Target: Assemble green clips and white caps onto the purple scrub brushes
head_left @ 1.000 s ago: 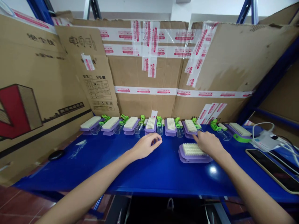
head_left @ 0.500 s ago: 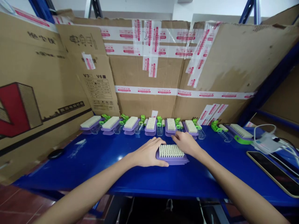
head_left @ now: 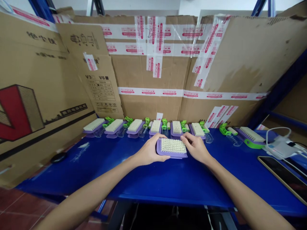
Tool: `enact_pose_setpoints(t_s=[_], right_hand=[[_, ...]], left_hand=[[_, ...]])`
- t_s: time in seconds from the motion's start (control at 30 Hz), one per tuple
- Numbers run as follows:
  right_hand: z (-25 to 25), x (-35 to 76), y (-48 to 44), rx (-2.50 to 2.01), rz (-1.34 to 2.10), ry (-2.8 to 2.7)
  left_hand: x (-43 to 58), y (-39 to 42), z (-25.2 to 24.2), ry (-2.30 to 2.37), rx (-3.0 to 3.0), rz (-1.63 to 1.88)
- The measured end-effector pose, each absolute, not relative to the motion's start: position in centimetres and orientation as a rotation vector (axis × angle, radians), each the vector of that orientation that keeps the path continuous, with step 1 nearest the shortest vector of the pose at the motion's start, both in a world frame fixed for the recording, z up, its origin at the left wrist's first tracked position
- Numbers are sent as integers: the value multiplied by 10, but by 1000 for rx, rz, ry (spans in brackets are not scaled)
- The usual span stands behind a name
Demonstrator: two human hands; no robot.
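I have one brush [head_left: 173, 147] between my hands over the table [head_left: 144, 182], in front of the row [head_left: 134, 126]; I judge the handling under way, unfinished. My left hand [head_left: 149, 153] is closed round its left end, thumb along the near edge. My right hand [head_left: 197, 148] half-curls at the far right corner; whether it grips, I can't tell. The brush's underside is hidden.
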State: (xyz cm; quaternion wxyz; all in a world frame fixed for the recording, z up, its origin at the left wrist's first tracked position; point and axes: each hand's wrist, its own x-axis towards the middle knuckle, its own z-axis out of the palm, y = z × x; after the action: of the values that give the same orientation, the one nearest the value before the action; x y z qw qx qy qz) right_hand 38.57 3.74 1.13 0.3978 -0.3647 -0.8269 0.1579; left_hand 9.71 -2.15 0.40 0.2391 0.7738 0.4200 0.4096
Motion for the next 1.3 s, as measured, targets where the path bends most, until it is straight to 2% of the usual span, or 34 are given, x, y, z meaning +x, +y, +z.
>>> enact_pose_setpoints(t_s=[0.27,0.5,0.63,0.8,1.3], right_hand=[[7,380,30,-854,344,-2208],[6,367,15,-905,158,-2468],[14,360,4,-1010,-46,-2649],[21,353,-3,-1114,-134,-2751],[21,343,-9,-1334,-75,-2734]], left_hand=[[102,-11,-6,907,1626,1459],[103,-11,-1,909,1618,1693],[105,-19,-2,925,1766,1675],[105,-29,-2,1019,2102,1542],[123,-51,4,807,2848,1472]])
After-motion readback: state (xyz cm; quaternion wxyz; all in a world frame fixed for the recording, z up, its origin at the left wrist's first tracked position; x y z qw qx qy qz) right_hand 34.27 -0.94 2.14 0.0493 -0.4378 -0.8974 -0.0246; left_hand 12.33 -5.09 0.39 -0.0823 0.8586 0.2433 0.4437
